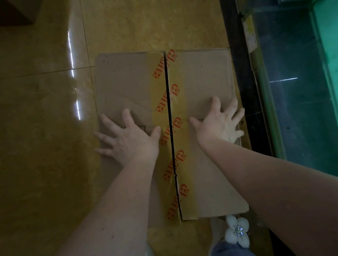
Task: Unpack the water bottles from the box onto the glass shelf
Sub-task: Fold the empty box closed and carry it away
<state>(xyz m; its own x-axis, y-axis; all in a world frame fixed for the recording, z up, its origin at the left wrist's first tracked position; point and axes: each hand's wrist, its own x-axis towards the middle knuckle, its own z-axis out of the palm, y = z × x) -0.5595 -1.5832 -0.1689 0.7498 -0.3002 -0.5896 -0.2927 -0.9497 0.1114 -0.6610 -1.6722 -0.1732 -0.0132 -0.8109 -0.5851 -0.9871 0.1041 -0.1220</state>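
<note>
Our forearms fill the near edge of the view, and at their ends the fingers lie spread and flat — nothing is gripped or pinched. Our left hand (pixel 126 138) presses palm-down on the left flap of the box (pixel 126 86), its outer fingers reaching over the left edge; our right hand (pixel 218 121) rests the same way on the right flap, its fingers fanned toward the right edge.

Between the thumbs runs the centre seam, where the printed tape (pixel 167 114) looks already slit along its length, a dark gap showing between the flaps. No water bottles can be seen; we judge they are inside the closed box, which sits on the yellow floor (pixel 30 127) just beside the dark cabinet on the right. Glass panes (pixel 296 85) show there — likely the shelf, though we cannot be sure.

So we are at the opening step, with nothing unpacked yet. Next we should hook our fingers into the seam and fold both flaps outward, minding the little room on the right.
</note>
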